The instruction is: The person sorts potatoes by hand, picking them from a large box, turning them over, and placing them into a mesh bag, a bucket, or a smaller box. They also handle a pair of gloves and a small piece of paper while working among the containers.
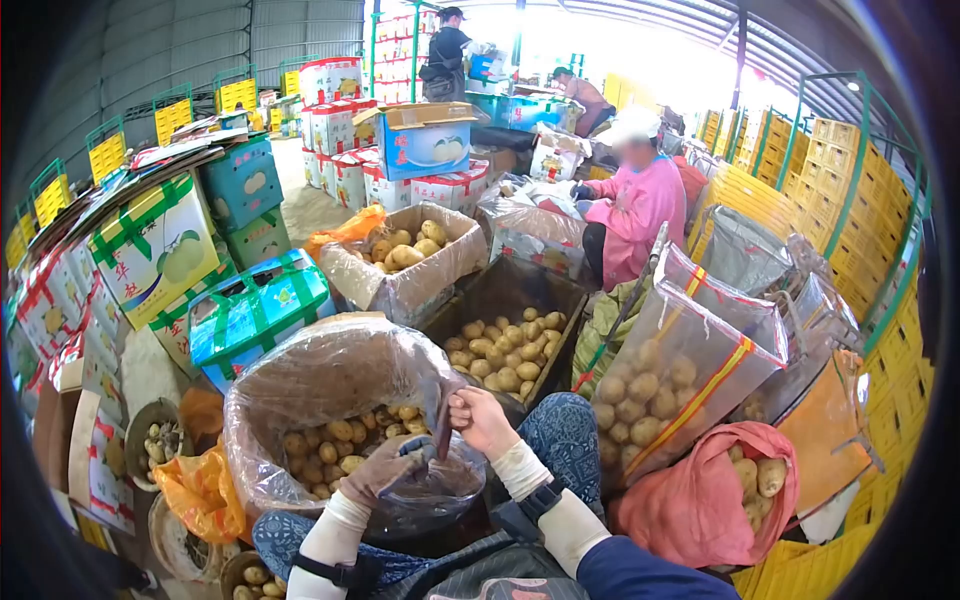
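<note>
My right hand is bare and closed on a limp, dark brown work glove, which hangs down from the fingers. On my left hand is a grey-brown glove; its fingers curl against the lower end of the loose glove. Both hands are above the near edge of a large box lined with clear plastic. Potatoes lie in the bottom of that box. Behind my right hand, a dark crate holds more potatoes.
A mesh-sided bag and a red sack, both with potatoes, stand at right. Another lined box is ahead. Printed cartons are stacked left. A person in pink sits ahead; others work further back.
</note>
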Demonstrator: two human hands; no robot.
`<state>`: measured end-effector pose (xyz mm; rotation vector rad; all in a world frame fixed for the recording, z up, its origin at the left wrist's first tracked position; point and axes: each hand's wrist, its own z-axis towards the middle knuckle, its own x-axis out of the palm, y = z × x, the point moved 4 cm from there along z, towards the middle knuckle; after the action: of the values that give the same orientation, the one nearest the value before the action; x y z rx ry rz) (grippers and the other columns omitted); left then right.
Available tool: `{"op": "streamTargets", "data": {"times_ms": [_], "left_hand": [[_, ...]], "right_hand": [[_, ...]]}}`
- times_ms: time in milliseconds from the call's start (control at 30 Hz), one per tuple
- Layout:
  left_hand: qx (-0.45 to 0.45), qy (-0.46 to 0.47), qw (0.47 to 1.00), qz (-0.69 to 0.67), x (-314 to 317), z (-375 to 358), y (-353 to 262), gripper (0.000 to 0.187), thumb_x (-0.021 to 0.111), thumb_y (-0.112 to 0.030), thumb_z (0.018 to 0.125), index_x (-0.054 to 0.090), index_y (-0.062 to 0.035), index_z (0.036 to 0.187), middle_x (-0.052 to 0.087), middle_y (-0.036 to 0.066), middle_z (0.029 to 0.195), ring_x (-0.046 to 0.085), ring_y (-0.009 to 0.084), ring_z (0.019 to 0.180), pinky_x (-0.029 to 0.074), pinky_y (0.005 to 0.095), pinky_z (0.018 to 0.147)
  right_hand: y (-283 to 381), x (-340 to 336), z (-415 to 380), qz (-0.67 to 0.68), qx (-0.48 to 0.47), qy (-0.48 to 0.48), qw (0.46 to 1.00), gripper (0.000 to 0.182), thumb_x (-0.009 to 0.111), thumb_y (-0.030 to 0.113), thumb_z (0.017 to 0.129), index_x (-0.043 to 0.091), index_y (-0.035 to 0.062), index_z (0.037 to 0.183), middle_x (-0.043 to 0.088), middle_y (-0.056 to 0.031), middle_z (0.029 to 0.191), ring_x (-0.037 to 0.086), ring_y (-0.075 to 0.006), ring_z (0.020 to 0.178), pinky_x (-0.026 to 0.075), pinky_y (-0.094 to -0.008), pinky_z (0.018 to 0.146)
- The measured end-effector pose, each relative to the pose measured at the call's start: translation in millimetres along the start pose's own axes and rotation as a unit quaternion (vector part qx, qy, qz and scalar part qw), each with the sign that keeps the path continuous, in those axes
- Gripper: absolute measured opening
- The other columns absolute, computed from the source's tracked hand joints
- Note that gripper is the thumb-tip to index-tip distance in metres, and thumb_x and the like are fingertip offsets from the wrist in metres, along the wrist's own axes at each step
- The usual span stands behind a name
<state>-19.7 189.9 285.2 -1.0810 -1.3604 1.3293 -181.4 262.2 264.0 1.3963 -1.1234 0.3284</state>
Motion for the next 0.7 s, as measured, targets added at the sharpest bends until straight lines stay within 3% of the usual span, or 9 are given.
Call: {"op": "streamTargets", "data": {"times_ms": [167, 200, 300, 367, 433, 500, 533, 633, 700], "left_hand": [[0.051, -0.042, 0.998, 0.010, 5, 4, 5, 0.024, 0.060, -0.030, 0.098, 0.063, -0.0071, 0.101, 0.055, -0.004, 0.075, 0.049, 0.0057, 0.067, 0.040, 0.0209, 0.060], [0.045, -0.084, 0.995, -0.016, 1, 5, 7, 0.022, 0.059, -0.028, 0.098, 0.064, -0.0068, 0.101, 0.055, -0.004, 0.074, 0.049, 0.0052, 0.067, 0.040, 0.0201, 0.060], [0.051, -0.110, 0.992, -0.043, -3, 6, 8, 0.015, 0.061, -0.020, 0.097, 0.065, -0.0057, 0.101, 0.059, -0.002, 0.077, 0.051, 0.0050, 0.065, 0.041, 0.0194, 0.059], [0.072, -0.109, 0.991, 0.041, 2, 3, 16, 0.012, 0.060, -0.011, 0.094, 0.065, -0.0032, 0.101, 0.060, -0.002, 0.081, 0.053, 0.0064, 0.068, 0.045, 0.0221, 0.062], [0.054, -0.118, 0.991, 0.024, 5, 1, 14, 0.010, 0.062, -0.011, 0.093, 0.065, -0.0034, 0.099, 0.059, -0.002, 0.080, 0.053, 0.0064, 0.068, 0.045, 0.0226, 0.062], [0.092, -0.091, 0.989, 0.072, 3, 4, 19, 0.011, 0.062, -0.013, 0.094, 0.065, -0.0042, 0.100, 0.058, -0.002, 0.077, 0.051, 0.0059, 0.067, 0.044, 0.0223, 0.061], [0.090, -0.089, 0.989, 0.072, 7, -1, 12, 0.011, 0.062, -0.013, 0.094, 0.065, -0.0042, 0.100, 0.058, -0.002, 0.077, 0.051, 0.0059, 0.067, 0.044, 0.0223, 0.061], [0.047, -0.071, 0.996, -0.008, 15, -4, -12, 0.015, 0.062, -0.020, 0.097, 0.064, -0.0057, 0.100, 0.055, -0.003, 0.074, 0.049, 0.0053, 0.064, 0.040, 0.0218, 0.057], [0.045, -0.109, 0.993, -0.007, 11, -5, -15, 0.017, 0.058, -0.024, 0.098, 0.062, -0.0073, 0.098, 0.051, -0.004, 0.071, 0.043, 0.0052, 0.059, 0.036, 0.0200, 0.054]], "right_hand": [[-16, -15, -7, -0.099, -0.093, -0.025, 0.990, 0.016, 0.045, 0.003, 0.096, 0.060, -0.0003, 0.102, 0.060, -0.0044, 0.087, 0.057, -0.0148, 0.075, 0.047, -0.0270, 0.071], [-29, -24, -3, -0.155, -0.051, 0.115, 0.980, 0.023, 0.046, 0.003, 0.095, 0.062, -0.0005, 0.112, 0.065, -0.0066, 0.099, 0.061, -0.0185, 0.088, 0.048, -0.0302, 0.084], [-75, -25, -3, -0.309, 0.011, 0.019, 0.951, 0.028, 0.049, -0.008, 0.087, 0.063, 0.0008, 0.111, 0.066, -0.0094, 0.105, 0.060, -0.0172, 0.094, 0.047, -0.0333, 0.089], [-85, -50, 23, -0.639, -0.108, 0.102, 0.755, 0.027, 0.056, -0.004, 0.088, 0.061, -0.0001, 0.113, 0.066, -0.0105, 0.109, 0.059, -0.0171, 0.098, 0.047, -0.0320, 0.090], [-83, -58, 41, -0.708, -0.062, 0.153, 0.687, 0.030, 0.064, 0.007, 0.088, 0.059, 0.0000, 0.117, 0.064, -0.0129, 0.114, 0.058, -0.0166, 0.103, 0.047, -0.0313, 0.091], [-54, -17, 28, -0.493, -0.152, 0.282, 0.809, 0.017, 0.065, 0.006, 0.089, 0.062, 0.0044, 0.106, 0.066, -0.0034, 0.096, 0.059, -0.0170, 0.081, 0.049, -0.0325, 0.074], [-46, 1, 22, -0.290, -0.010, 0.211, 0.933, 0.019, 0.065, 0.011, 0.090, 0.063, 0.0041, 0.108, 0.067, -0.0029, 0.097, 0.062, -0.0169, 0.080, 0.051, -0.0324, 0.072], [-34, 9, 49, -0.179, -0.006, 0.047, 0.983, 0.035, 0.051, 0.017, 0.101, 0.051, 0.0045, 0.134, 0.059, -0.0100, 0.124, 0.057, -0.0195, 0.111, 0.047, -0.0297, 0.095], [-33, 24, 57, -0.153, -0.109, 0.135, 0.973, 0.034, 0.050, 0.026, 0.102, 0.055, 0.0049, 0.128, 0.061, -0.0069, 0.117, 0.059, -0.0178, 0.103, 0.048, -0.0303, 0.090]]}}
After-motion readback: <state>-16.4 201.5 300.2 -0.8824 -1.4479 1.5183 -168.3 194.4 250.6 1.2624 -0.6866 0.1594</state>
